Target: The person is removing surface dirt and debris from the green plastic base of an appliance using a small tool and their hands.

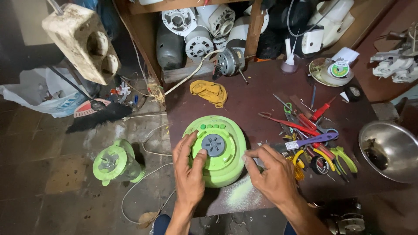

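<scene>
Blender base [222,150]: rigid, smooth plastic, likely motor-heavy. Left hand [189,167] fingers spread on top; right hand [272,174] pinches near-right rim—grip the sides.

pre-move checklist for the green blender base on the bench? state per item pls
1. Left hand steadies the blender base, thumb near the grey coupling: ok.
2. Right hand at the base's right edge, fingers pinching something small: cannot tell what.
3. Base sits flat on the brown table, near its front edge: ok, but close to the drop.
4. Pale green dust on the table in front of the base: not ok, unswept.
5. Tool pile within right-hand reach: ok.
6. Green jar on the floor, white cord looping beside it: not ok, trip risk.
</scene>
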